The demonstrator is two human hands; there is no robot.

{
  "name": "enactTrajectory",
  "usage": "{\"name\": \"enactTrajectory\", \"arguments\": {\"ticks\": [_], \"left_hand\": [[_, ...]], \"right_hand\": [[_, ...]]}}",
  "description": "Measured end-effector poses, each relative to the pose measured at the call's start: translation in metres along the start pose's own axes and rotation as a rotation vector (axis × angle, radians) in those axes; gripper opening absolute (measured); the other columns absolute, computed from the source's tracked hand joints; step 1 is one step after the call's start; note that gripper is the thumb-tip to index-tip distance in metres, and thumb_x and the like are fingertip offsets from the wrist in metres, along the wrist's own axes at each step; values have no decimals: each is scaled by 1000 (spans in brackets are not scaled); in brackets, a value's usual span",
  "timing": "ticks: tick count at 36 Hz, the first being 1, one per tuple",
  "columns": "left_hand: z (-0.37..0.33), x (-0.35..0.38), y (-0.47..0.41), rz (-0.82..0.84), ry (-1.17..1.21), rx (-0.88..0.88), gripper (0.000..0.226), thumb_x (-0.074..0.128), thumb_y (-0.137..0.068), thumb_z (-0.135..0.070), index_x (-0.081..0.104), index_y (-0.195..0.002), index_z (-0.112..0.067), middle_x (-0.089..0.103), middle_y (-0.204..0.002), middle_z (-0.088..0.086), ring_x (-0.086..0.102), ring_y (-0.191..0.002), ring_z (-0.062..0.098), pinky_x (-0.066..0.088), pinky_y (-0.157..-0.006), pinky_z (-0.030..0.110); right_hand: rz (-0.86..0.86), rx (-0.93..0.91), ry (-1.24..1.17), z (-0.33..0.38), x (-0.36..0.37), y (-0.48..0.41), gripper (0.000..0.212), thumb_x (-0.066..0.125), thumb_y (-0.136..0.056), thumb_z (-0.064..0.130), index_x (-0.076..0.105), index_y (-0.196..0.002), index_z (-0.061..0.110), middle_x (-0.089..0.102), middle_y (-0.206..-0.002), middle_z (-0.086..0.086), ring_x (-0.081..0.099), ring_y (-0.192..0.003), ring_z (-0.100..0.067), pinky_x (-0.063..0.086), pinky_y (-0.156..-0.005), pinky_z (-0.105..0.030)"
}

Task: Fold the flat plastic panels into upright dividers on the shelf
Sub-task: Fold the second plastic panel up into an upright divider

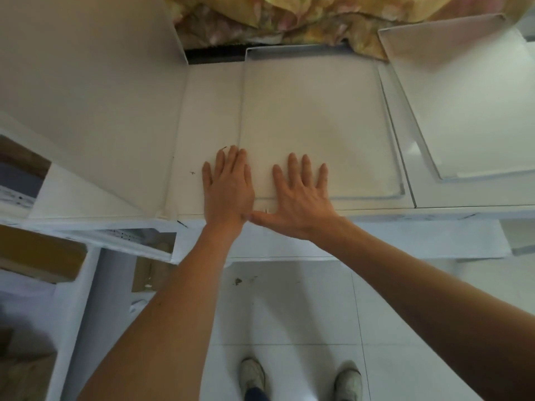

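A flat translucent plastic panel (318,117) lies on the white shelf top (208,117), its raised rim running along the far and right edges. My left hand (228,186) rests palm down over the panel's near left corner, fingers spread. Just to its right, my right hand (301,195) presses flat on the panel's near edge, thumb stretched toward my left wrist. Neither hand grips anything. A second panel (469,102) sits tilted on the shelf at the right. On the left, a large white panel (95,91) stands upright.
Crumpled yellow floral fabric (304,18) is heaped behind the shelf. Open white compartments with brown boxes (37,253) sit lower left. Below the shelf edge is a white tiled floor (289,308), where my two shoes (252,374) stand.
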State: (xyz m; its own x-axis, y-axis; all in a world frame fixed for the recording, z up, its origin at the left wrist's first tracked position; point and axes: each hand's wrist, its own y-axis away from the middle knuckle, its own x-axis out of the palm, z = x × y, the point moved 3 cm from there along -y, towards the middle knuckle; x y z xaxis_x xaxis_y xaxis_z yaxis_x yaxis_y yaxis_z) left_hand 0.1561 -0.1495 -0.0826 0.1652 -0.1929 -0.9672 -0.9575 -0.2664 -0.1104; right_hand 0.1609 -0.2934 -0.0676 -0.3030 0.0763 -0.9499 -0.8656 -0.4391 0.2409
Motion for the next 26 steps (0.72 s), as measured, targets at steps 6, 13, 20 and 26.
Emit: {"name": "enactTrajectory", "arguments": {"ticks": [6,13,20,26], "left_hand": [[1,1,1,-7,7,7,47,18,-103,-32,31,-147,-18,29,-156,1,17,-147,21,11,-120,47],[1,-1,3,-11,7,10,48,17,-103,-32,30,-147,-17,28,-156,1,17,-147,19,11,-120,46],[1,-1,3,-10,-9,14,49,16,-103,-33,30,-147,-18,28,-157,0,17,-147,19,11,-120,46],[-2,-3,3,-31,-1,11,47,18,-103,-33,34,-145,-17,33,-154,2,21,-146,20,14,-120,46]], "right_hand": [[-22,-1,-35,1,3,-1,113,27,-67,88,7,-153,19,-11,-161,-14,-19,-147,-36,-12,-114,-62],[-17,-39,-64,-2,0,-1,105,34,-69,79,10,-153,20,-8,-162,-12,-16,-148,-34,-10,-115,-61],[33,-169,-108,-29,-13,4,88,47,-77,58,14,-152,28,-4,-164,-3,-8,-150,-22,-4,-122,-45],[59,-255,-40,-40,-25,7,83,44,-85,66,15,-153,30,2,-164,2,-1,-151,-19,2,-122,-40]]}}
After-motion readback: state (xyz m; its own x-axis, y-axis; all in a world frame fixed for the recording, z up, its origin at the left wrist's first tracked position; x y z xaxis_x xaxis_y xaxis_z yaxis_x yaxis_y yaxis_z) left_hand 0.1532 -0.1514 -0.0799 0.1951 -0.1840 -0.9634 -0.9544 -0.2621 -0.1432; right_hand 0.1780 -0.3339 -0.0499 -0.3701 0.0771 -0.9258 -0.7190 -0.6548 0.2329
